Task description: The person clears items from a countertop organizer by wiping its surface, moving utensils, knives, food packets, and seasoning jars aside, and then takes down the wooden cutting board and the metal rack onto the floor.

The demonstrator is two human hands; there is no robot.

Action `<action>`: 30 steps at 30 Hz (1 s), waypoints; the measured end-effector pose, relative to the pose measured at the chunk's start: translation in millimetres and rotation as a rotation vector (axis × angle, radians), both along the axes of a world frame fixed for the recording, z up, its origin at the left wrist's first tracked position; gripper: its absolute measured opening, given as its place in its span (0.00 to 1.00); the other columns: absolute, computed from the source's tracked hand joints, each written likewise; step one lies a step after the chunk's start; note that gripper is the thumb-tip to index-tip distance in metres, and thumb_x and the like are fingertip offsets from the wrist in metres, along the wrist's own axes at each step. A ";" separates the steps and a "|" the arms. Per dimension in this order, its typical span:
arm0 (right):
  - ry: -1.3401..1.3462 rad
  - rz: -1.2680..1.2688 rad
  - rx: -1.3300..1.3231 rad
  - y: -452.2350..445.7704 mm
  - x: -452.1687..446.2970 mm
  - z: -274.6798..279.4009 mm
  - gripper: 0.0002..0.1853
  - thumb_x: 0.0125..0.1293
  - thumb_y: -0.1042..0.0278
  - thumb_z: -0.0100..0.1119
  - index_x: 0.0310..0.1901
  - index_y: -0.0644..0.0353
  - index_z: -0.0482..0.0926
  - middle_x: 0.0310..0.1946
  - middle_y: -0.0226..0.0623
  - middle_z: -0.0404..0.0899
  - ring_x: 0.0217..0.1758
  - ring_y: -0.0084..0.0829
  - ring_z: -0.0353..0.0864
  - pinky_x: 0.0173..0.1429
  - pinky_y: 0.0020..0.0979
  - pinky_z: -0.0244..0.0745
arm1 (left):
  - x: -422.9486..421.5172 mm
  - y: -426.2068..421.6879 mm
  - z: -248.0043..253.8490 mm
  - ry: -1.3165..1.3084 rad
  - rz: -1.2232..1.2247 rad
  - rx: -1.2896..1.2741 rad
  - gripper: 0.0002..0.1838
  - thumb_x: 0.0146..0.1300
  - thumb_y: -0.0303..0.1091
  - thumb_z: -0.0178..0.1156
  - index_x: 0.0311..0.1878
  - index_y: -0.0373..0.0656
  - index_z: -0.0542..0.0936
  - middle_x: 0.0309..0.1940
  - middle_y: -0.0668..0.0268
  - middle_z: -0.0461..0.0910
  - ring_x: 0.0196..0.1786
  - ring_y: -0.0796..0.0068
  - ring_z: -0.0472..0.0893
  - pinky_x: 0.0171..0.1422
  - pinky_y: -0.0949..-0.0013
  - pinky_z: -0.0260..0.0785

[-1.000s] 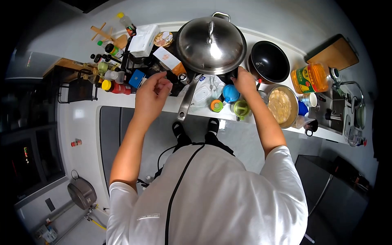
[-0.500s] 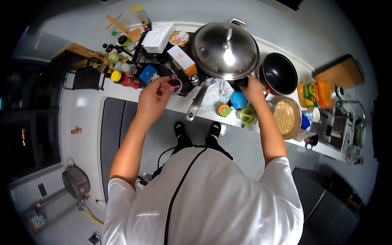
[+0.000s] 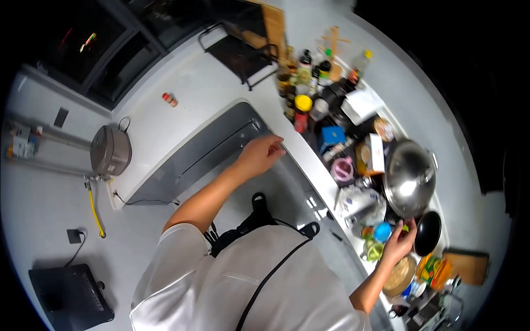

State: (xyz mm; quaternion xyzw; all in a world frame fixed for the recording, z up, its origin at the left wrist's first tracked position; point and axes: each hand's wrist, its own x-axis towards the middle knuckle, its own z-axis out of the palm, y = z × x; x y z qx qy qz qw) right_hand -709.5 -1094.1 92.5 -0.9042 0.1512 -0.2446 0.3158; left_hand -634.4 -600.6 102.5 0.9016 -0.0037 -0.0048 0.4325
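My left hand (image 3: 262,155) hovers in front of the counter edge, its fingers loosely bent and apart with nothing seen in them. Across the counter from it stands a pink-rimmed cup (image 3: 342,169), well away from the fingers. My right hand (image 3: 398,245) is raised over the counter, thumb and fingers apart, beside a black bowl (image 3: 427,234) and close to the edge of the lidded pan (image 3: 409,179). A small green spot shows between its fingers, too blurred to name. A blue-lidded container (image 3: 381,231) and a green cup (image 3: 374,251) stand left of this hand.
A pan of pale food (image 3: 399,277) and an oil jug (image 3: 434,271) stand near the right forearm. Past the left hand are a red yellow-capped bottle (image 3: 301,113), a blue box (image 3: 331,138) and a black rack (image 3: 238,57). A rice cooker (image 3: 110,150) stands far left.
The view has turned left. My left hand has moved away from the pink-rimmed cup, out past the counter edge. My right hand has come off the lidded pan's side towards the black bowl.
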 end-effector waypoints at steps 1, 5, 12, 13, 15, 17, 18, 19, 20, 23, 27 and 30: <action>-0.057 0.053 0.055 20.1 5.6 -3.1 0.20 0.78 0.71 0.64 0.66 0.68 0.77 0.50 0.43 0.86 0.42 0.28 0.83 0.48 0.29 0.80 | 0.3 23.7 -5.2 0.013 0.017 -0.014 0.20 0.71 0.37 0.69 0.62 0.40 0.82 0.45 0.57 0.89 0.43 0.64 0.88 0.51 0.63 0.80; -0.109 0.260 0.143 140.5 39.9 4.3 0.18 0.79 0.76 0.61 0.66 0.68 0.76 0.51 0.39 0.84 0.46 0.25 0.83 0.54 0.27 0.80 | -4.1 126.0 -25.5 0.056 0.069 -0.025 0.23 0.70 0.40 0.70 0.63 0.38 0.82 0.48 0.55 0.89 0.48 0.59 0.89 0.56 0.61 0.80; 0.314 0.884 0.041 386.2 139.9 -2.0 0.28 0.69 0.65 0.73 0.66 0.66 0.76 0.51 0.50 0.86 0.39 0.41 0.88 0.50 0.39 0.81 | -33.2 288.6 -41.3 0.231 0.283 0.186 0.31 0.67 0.45 0.72 0.67 0.36 0.78 0.53 0.50 0.87 0.55 0.55 0.87 0.61 0.57 0.79; 0.405 0.970 0.002 421.1 149.8 -4.5 0.30 0.68 0.63 0.73 0.68 0.66 0.75 0.53 0.51 0.86 0.42 0.44 0.88 0.53 0.41 0.81 | -38.3 307.1 -39.7 0.266 0.326 0.171 0.32 0.67 0.46 0.72 0.68 0.37 0.78 0.54 0.49 0.87 0.56 0.54 0.87 0.62 0.56 0.78; 0.493 1.173 -0.113 482.4 173.0 -35.1 0.36 0.67 0.59 0.74 0.72 0.65 0.71 0.56 0.53 0.84 0.50 0.50 0.88 0.59 0.44 0.81 | -50.4 336.9 -40.5 0.341 0.414 0.135 0.34 0.67 0.47 0.72 0.69 0.37 0.77 0.57 0.48 0.85 0.59 0.51 0.85 0.64 0.56 0.77; 0.489 1.385 -0.228 545.8 196.1 -60.8 0.43 0.64 0.57 0.76 0.75 0.66 0.66 0.59 0.57 0.82 0.60 0.55 0.84 0.66 0.47 0.80 | -61.3 358.5 -43.8 0.394 0.464 0.144 0.34 0.67 0.48 0.72 0.70 0.37 0.77 0.57 0.48 0.85 0.59 0.52 0.85 0.65 0.55 0.77; 0.491 1.479 -0.267 580.7 205.8 -65.9 0.46 0.63 0.56 0.76 0.77 0.67 0.63 0.61 0.58 0.80 0.64 0.57 0.82 0.69 0.47 0.78 | -66.1 367.9 -44.7 0.422 0.489 0.155 0.34 0.67 0.48 0.72 0.70 0.37 0.77 0.57 0.47 0.85 0.59 0.52 0.85 0.65 0.55 0.77; 0.475 1.545 -0.288 617.1 216.8 -75.2 0.47 0.62 0.56 0.77 0.77 0.68 0.62 0.62 0.59 0.79 0.65 0.57 0.81 0.69 0.47 0.78 | -69.9 376.2 -44.0 0.442 0.499 0.138 0.35 0.67 0.48 0.72 0.70 0.37 0.77 0.57 0.48 0.85 0.58 0.52 0.86 0.64 0.55 0.77; 0.461 1.611 -0.305 653.6 227.5 -85.7 0.49 0.62 0.57 0.77 0.78 0.68 0.61 0.63 0.59 0.78 0.66 0.57 0.80 0.69 0.47 0.78 | -74.1 382.5 -41.7 0.466 0.509 0.123 0.35 0.67 0.48 0.72 0.70 0.37 0.77 0.57 0.48 0.85 0.57 0.52 0.86 0.63 0.55 0.78; 0.461 1.726 -0.323 763.4 253.4 -93.2 0.51 0.60 0.59 0.78 0.79 0.68 0.58 0.65 0.58 0.75 0.69 0.56 0.77 0.71 0.47 0.76 | -87.4 402.0 -37.2 0.539 0.590 0.085 0.35 0.67 0.48 0.72 0.71 0.37 0.76 0.55 0.49 0.87 0.52 0.53 0.88 0.59 0.56 0.80; 0.282 1.788 -0.211 912.7 305.0 -105.0 0.51 0.64 0.59 0.76 0.82 0.65 0.54 0.74 0.58 0.67 0.77 0.58 0.68 0.77 0.49 0.70 | -98.8 417.8 -19.7 0.603 0.861 0.072 0.35 0.66 0.46 0.74 0.71 0.38 0.76 0.55 0.51 0.88 0.50 0.59 0.89 0.56 0.59 0.81; -0.142 1.718 -0.171 984.0 315.2 -123.2 0.51 0.59 0.64 0.78 0.80 0.61 0.59 0.65 0.54 0.74 0.72 0.54 0.72 0.73 0.49 0.72 | -98.7 427.6 -18.9 0.609 0.966 0.038 0.34 0.67 0.45 0.73 0.71 0.38 0.77 0.54 0.52 0.88 0.50 0.60 0.89 0.56 0.60 0.81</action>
